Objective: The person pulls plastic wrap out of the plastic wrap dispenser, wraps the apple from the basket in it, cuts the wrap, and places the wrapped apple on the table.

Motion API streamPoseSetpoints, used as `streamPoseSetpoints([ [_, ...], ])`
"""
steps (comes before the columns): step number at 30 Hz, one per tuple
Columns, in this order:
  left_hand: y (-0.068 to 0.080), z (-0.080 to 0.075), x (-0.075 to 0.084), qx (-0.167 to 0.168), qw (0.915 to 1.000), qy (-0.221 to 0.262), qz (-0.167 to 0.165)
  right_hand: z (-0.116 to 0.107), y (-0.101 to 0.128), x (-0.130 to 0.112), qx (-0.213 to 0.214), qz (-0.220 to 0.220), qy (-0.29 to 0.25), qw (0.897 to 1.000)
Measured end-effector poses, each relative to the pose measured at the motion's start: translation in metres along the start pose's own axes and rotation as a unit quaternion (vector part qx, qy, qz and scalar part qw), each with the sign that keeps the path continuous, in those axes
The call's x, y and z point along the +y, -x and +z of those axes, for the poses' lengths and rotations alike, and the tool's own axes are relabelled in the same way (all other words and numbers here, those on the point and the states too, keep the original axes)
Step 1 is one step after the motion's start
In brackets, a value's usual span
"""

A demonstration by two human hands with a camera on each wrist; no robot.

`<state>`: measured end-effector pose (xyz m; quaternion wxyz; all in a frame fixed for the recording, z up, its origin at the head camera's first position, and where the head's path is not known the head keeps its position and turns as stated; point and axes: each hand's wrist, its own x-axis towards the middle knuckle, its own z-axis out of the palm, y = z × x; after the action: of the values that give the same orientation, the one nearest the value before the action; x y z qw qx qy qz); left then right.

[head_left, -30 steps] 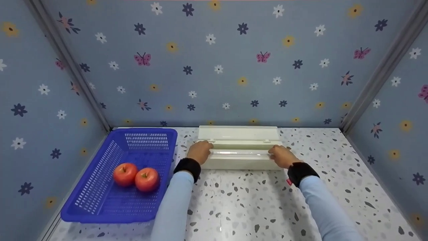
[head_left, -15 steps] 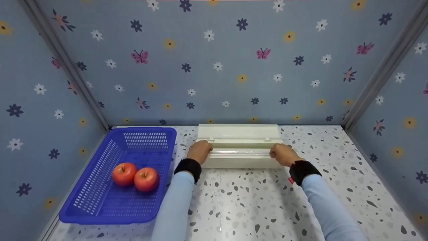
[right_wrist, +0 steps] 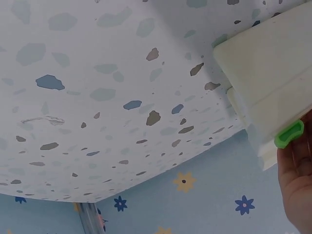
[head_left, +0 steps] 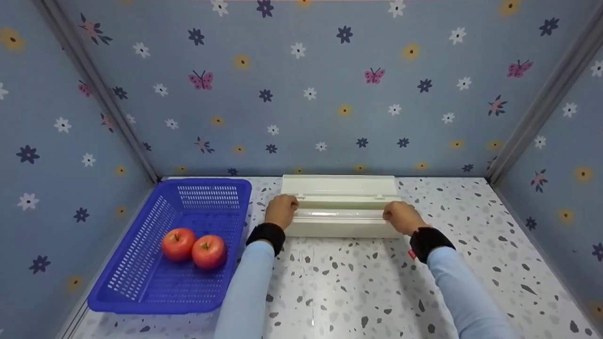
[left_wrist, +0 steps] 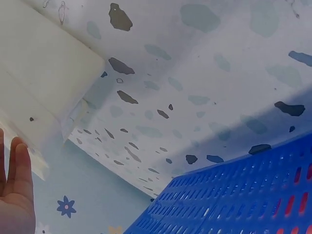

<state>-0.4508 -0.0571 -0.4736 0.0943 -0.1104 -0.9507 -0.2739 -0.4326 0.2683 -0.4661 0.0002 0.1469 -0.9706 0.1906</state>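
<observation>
We see the left hand (head_left: 281, 210) and right hand (head_left: 403, 217) pinch clear film (head_left: 340, 214) at the white box (head_left: 341, 230). A red tag (head_left: 412, 254) near the box's right end is illegible.

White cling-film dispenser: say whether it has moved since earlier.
No: in the head view, the white cling-film dispenser shows no visible shift against the flowered back wall.

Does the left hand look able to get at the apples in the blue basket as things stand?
Probably yes: the blue basket is open on top and nothing covers the apples. The left hand, at the white box, would need to clear the basket's rim.
</observation>
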Motion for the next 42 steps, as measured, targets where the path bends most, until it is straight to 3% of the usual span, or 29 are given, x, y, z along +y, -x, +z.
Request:
streamPoseSetpoints([
  [7, 0.0, 0.002, 0.0, 0.027, 0.9992, -0.02, 0.024, 0.003, -0.003, 0.0, 0.053, -0.03, 0.039, 0.997],
  [13, -0.002, 0.007, 0.0, 0.05, 0.9971, -0.044, 0.038, 0.005, -0.004, 0.002, 0.057, -0.049, 0.077, 0.994],
  [17, -0.004, 0.005, 0.002, 0.045, 0.9981, -0.032, 0.028, 0.006, -0.003, 0.004, 0.096, -0.07, 0.07, 0.99],
  [22, -0.004, 0.002, 0.004, 0.048, 0.9979, 0.037, -0.022, 0.009, -0.006, 0.005, 0.145, -0.065, 0.038, 0.987],
  [26, -0.003, 0.0, 0.005, 0.067, 0.995, 0.062, -0.039, 0.006, -0.009, 0.002, 0.149, -0.052, 0.021, 0.987],
  [33, -0.008, -0.001, 0.004, 0.093, 0.9957, -0.001, 0.0, -0.004, -0.013, -0.002, 0.14, -0.054, 0.028, 0.988],
  [42, -0.012, -0.006, 0.005, 0.097, 0.9952, -0.012, -0.004, -0.016, -0.016, -0.004, 0.12, -0.046, 0.027, 0.991],
])
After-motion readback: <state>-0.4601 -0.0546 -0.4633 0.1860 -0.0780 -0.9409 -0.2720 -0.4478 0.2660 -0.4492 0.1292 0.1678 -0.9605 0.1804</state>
